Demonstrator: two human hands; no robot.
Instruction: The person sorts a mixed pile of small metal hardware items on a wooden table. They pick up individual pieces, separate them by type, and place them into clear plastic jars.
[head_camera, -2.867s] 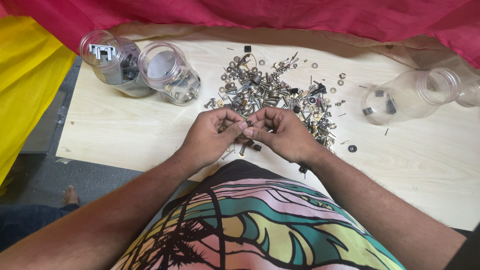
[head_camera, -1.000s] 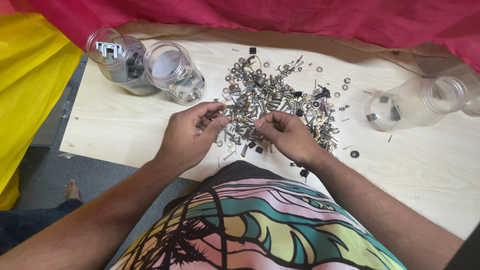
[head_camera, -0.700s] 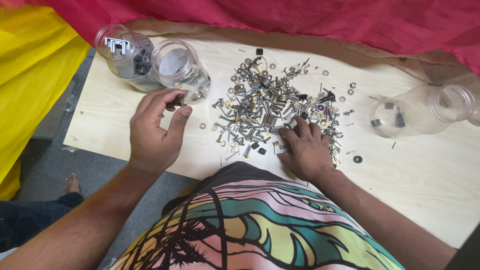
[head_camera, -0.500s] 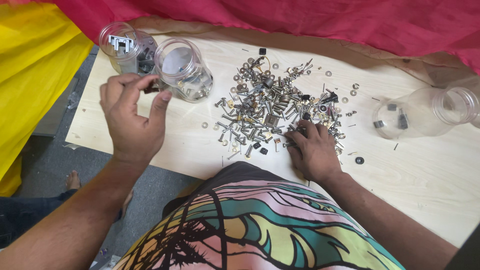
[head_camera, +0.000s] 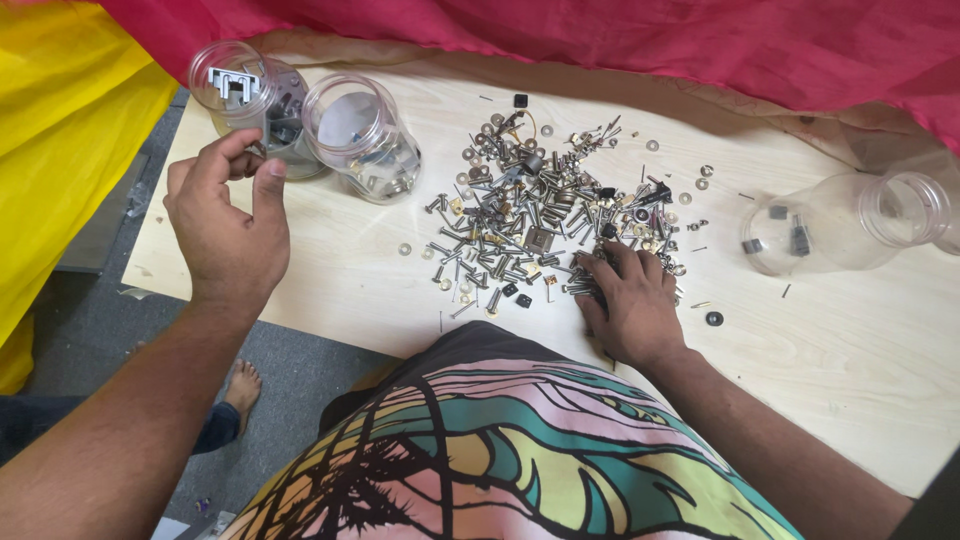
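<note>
Head view | left hand (head_camera: 225, 230) pinched, contents unclear, just beside left jar (head_camera: 250, 105) | right hand (head_camera: 630, 305) spread flat on screw pile (head_camera: 545, 220) edge

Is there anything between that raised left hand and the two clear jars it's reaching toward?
Nothing visible does. The left hand hovers right beside the far-left jar, with the second jar just past it. Only bare table lies below. The loose hardware pile sits off to the side.
</note>
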